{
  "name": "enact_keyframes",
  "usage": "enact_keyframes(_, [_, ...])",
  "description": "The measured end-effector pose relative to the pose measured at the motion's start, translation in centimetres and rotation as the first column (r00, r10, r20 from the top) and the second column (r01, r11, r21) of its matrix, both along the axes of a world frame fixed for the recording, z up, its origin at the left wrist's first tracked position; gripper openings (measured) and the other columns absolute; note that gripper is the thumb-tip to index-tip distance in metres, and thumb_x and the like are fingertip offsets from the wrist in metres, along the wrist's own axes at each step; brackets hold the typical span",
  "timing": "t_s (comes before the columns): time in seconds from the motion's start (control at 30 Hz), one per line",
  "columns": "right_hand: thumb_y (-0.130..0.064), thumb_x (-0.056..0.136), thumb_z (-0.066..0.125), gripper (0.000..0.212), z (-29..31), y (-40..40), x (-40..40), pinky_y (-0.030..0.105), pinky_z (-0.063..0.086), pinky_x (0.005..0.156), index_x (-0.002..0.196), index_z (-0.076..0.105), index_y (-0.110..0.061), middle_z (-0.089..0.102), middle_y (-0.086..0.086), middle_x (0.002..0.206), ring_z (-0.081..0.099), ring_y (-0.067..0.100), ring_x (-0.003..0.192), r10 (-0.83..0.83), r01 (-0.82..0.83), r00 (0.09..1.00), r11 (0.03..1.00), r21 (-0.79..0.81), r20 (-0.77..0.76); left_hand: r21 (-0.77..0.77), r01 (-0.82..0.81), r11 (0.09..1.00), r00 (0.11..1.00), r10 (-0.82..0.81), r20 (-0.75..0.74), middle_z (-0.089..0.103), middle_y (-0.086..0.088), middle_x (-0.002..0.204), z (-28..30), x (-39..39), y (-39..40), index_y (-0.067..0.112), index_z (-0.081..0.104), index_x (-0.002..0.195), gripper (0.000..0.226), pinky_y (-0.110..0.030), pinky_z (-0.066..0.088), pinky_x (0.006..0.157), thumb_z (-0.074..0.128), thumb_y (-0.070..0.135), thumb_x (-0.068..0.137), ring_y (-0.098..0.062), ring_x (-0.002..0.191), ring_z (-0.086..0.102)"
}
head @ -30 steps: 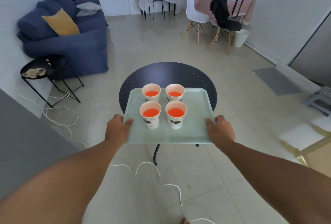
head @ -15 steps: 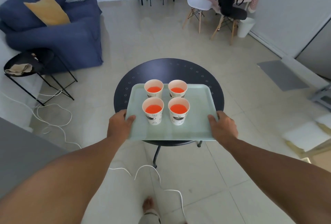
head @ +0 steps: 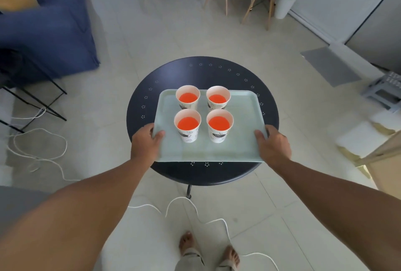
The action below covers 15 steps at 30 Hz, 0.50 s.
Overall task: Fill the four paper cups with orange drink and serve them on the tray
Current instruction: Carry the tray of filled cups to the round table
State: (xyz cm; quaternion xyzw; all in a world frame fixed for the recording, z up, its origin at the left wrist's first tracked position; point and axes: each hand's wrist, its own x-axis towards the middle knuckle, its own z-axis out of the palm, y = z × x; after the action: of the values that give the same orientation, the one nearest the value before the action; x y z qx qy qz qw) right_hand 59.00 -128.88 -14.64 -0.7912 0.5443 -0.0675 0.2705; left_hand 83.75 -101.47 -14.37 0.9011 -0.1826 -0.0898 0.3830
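The left hand [head: 145,143] and right hand [head: 273,147] each clasp a near corner of the pale green tray [head: 243,116], held over the round black table [head: 204,71]. All four paper cups [head: 188,128] stand upright, filled with orange drink; only setting down remains.

Soft even daylight, faint shadows, wide-angle bending and blur toward edges.
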Motion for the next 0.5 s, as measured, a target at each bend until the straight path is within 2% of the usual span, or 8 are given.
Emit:
enact_keyframes(0.17, [-0.048, 0.107, 0.049, 0.039, -1.5, -1.5, 1.2, 0.041, 0.047, 0.078, 0.132, 0.060, -0.020, 0.067, 0.009, 0.105, 0.055, 0.034, 0.091, 0.009, -0.009, 1.000, 1.000, 0.002, -0.018, -0.001, -0.011, 1.000, 0.999, 0.011, -0.035, 0.070, -0.003, 0.101, -2.0, 1.0, -1.2, 0.013, 0.069, 0.114, 0.030, -0.043, 0.057, 0.082, 0.065, 0.035, 0.095, -0.024, 0.091, 0.065])
enact_keyframes(0.27, [-0.047, 0.108, 0.050, 0.040, -2.7, -2.3, 2.1, 0.041, 0.044, 0.078, 0.134, 0.060, -0.018, 0.070, 0.013, 0.112, 0.053, 0.033, 0.090, 0.027, -0.027, 0.999, 1.000, 0.010, -0.021, 0.001, -0.033, 0.999, 0.999, 0.033, -0.043, 0.069, -0.001, 0.102, -3.1, 1.4, -1.8, 0.014, 0.068, 0.117, 0.030, -0.039, 0.056, 0.082, 0.065, 0.034, 0.095, -0.021, 0.092, 0.064])
enact_keyframes(0.5, [-0.048, 0.108, 0.049, 0.043, -5.5, -3.6, 3.9, 0.041, 0.042, 0.081, 0.139, 0.058, -0.020, 0.072, 0.011, 0.121, 0.058, 0.034, 0.099, 0.039, -0.038, 0.999, 0.998, 0.042, -0.024, 0.019, -0.041, 0.999, 0.998, 0.042, -0.040, 0.070, 0.000, 0.101, -6.2, 3.0, -2.6, 0.015, 0.069, 0.118, 0.033, -0.039, 0.056, 0.080, 0.065, 0.036, 0.094, -0.021, 0.090, 0.064])
